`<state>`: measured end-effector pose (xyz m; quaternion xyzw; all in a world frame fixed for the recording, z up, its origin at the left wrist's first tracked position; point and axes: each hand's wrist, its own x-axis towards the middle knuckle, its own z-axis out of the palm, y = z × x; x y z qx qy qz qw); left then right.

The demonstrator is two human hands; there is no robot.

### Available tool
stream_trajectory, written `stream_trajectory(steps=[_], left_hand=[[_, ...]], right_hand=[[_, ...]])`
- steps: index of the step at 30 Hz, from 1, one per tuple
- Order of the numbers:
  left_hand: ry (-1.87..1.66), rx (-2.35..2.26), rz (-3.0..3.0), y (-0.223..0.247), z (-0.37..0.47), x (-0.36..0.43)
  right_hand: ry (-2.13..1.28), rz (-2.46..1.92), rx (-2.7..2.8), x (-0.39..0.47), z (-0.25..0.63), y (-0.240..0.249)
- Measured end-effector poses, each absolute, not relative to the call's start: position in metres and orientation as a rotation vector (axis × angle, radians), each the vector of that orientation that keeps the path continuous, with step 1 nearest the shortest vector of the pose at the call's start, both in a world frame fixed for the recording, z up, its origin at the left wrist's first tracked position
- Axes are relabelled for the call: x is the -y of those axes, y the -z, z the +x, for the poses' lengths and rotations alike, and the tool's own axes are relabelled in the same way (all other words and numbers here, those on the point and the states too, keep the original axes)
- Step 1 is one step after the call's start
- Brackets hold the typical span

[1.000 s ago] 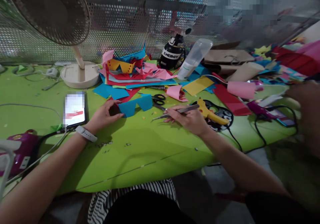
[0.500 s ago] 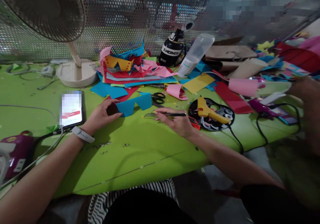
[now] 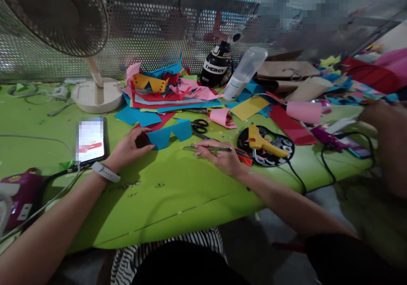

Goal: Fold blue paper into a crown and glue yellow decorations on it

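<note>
My left hand [image 3: 129, 149] pinches the left end of a blue paper piece [image 3: 162, 139] between thumb and fingers. The paper has a triangular notch in its lower edge and stands slightly raised over the green table [image 3: 178, 187]. Slim metal tweezers [image 3: 219, 149] lie in my right hand [image 3: 224, 160], their tip pointing left, just below the paper and apart from it. Black-handled scissors [image 3: 199, 126] rest behind the paper. A red-orange handled tool [image 3: 244, 157], partly hidden, lies beside my right hand.
A yellow glue gun [image 3: 265, 143] sits on a black tray to the right. Behind are stacked coloured papers [image 3: 178, 102], a black bottle [image 3: 216, 66] and a clear bottle [image 3: 246, 73]. A phone [image 3: 92, 138] and fan [image 3: 98, 94] stand left. Another person's arm [image 3: 388, 145] is at far right.
The tweezers have turned a little in my right hand, and more of the red-orange handled tool's length shows behind it. My left hand keeps its hold on the blue paper. The view shifts slightly.
</note>
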<state>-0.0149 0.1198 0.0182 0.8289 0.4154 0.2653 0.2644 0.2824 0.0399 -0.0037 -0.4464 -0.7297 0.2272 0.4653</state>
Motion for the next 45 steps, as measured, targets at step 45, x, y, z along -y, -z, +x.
stream_trajectory(steps=[45], left_hand=[[-0.767, -1.047, 2.180, -0.013, -0.015, -0.115]], right_hand=[[0.507, -0.473, 2.313, -0.087, 0.222, -0.011]])
